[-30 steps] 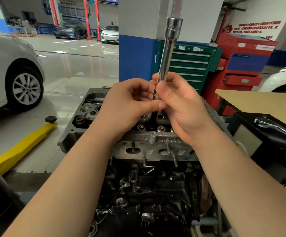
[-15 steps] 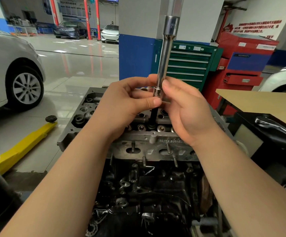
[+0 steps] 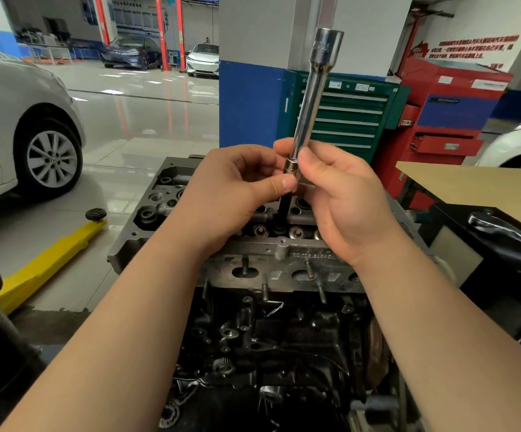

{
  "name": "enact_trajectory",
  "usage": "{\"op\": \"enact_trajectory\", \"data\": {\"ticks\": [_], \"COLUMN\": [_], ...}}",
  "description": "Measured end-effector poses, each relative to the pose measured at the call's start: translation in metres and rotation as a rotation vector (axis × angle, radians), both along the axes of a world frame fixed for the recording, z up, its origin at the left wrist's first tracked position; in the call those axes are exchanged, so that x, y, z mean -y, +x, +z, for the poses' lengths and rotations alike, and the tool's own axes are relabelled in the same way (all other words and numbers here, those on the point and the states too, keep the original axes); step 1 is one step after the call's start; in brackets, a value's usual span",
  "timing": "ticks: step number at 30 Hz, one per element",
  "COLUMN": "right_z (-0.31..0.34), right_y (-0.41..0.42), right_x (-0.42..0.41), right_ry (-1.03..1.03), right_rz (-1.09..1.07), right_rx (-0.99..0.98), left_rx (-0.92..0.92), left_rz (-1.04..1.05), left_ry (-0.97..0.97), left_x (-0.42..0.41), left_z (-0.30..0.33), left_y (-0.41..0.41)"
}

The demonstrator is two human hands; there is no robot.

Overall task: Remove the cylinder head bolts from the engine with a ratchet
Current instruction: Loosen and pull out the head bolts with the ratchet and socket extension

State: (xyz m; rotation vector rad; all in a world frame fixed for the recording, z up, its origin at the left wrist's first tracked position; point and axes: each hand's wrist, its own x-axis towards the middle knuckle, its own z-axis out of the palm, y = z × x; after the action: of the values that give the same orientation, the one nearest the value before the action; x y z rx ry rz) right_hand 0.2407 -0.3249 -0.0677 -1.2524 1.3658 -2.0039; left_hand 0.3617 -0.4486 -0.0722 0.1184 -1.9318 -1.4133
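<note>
— What do you have in front of you?

— I see both hands over the engine [image 3: 271,322]. My left hand [image 3: 231,188] and right hand [image 3: 343,201] meet at the bottom end of a long chrome bar [image 3: 310,98] that stands nearly upright, leaning a little to the right at its top.

— How is each grip?

— The left grip is clamped on the bar: thumb in front, fingers curled behind, right at the lower collar. The right grip pinches the same collar from the other side, thumb and fingers closed on it.

— And the bolt?

— Below the collar a dark bolt [image 3: 284,210] hangs straight down, its lower end at a hole in the top of the cylinder head [image 3: 281,254], near the middle of the near row. I cannot tell whether it is clear of the hole.

— Anything else nearby?

— A chrome handle [image 3: 502,227] lies on the black table [image 3: 471,244] to my right, well apart from the hands. Behind the engine stand a green drawer cabinet [image 3: 346,120] and a red one [image 3: 449,120]. A grey car [image 3: 19,126] and a yellow lift arm [image 3: 47,263] are on my left.
</note>
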Motion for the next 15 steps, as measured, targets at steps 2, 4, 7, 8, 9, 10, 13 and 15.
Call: {"op": "enact_trajectory", "data": {"ticks": [2,4,7,8,9,10,13,15], "right_z": [0.000,0.000,0.001,0.001,0.001,0.001,0.001,-0.001], "right_y": [0.002,0.003,0.003,0.003,0.002,0.001,0.001,0.002], "right_x": [0.002,0.005,0.005,0.004,0.003,0.001,0.001,0.003], "right_ry": [-0.006,-0.005,-0.021,-0.031,-0.038,-0.037,-0.007,-0.012], "right_rz": [-0.019,-0.041,-0.006,0.016,0.031,0.037,0.009,-0.015], "right_rx": [-0.027,-0.043,-0.034,-0.010,0.016,0.032,-0.003,-0.040], "left_rx": [0.033,0.074,0.039,0.011,-0.009,-0.018,-0.019,0.018], "left_rz": [-0.052,-0.043,0.069,0.090,0.095,0.088,-0.035,-0.120], "left_ry": [-0.041,-0.159,-0.159,-0.112,-0.072,-0.041,0.021,0.000], "left_x": [-0.002,-0.007,-0.008,-0.006,-0.004,-0.002,0.002,0.000], "left_z": [0.002,0.005,0.004,0.003,0.002,0.001,0.000,0.001], "left_y": [0.001,0.001,-0.004,-0.005,-0.006,-0.006,-0.003,0.000]}}
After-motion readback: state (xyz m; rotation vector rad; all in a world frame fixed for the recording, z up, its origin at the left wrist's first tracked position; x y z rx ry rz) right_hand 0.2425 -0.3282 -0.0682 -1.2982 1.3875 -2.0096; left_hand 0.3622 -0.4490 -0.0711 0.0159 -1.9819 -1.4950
